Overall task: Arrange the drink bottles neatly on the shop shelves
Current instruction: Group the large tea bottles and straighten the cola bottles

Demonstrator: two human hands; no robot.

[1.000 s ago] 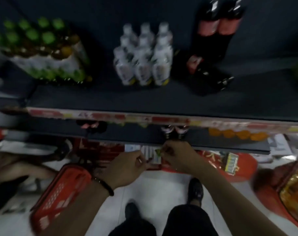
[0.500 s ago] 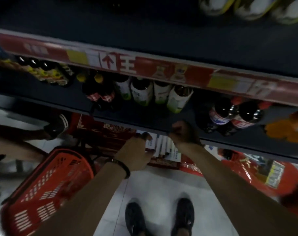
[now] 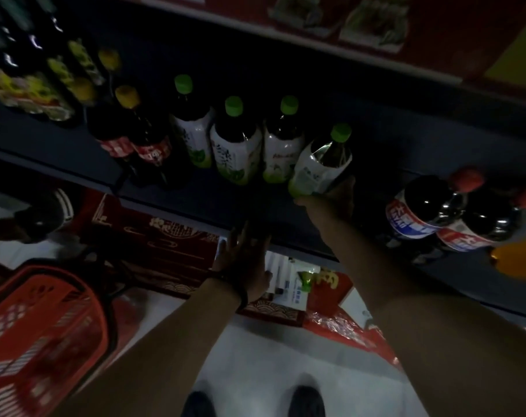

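Although lighting is poor, the shelf [image 3: 406, 136] reads as a flat, matt, dark board running across the view, with a pale, smooth floor [image 3: 255, 356] below. Four green-capped bottles stand near its front edge. They have glossy dark bodies, rounded shoulders and white-and-green wrap labels. Three form an upright row [image 3: 236, 145]. The fourth, the bottle [image 3: 319, 164] at the right end, tilts to the right, its base just beside its neighbour.

The right hand [image 3: 334, 200] is curled round this bottle's base and holds it; the fingertips are lost in shadow. The left hand [image 3: 243, 260] is spread, fingers straight, over the shelf's front edge and holds nothing. A dark wristband [image 3: 240, 291] circles the wrist.

Red-capped colas [image 3: 427, 209] stand further right. A red lattice-plastic basket [image 3: 39, 326] sits at left, near red printed boxes [image 3: 153, 236] under the shelf.
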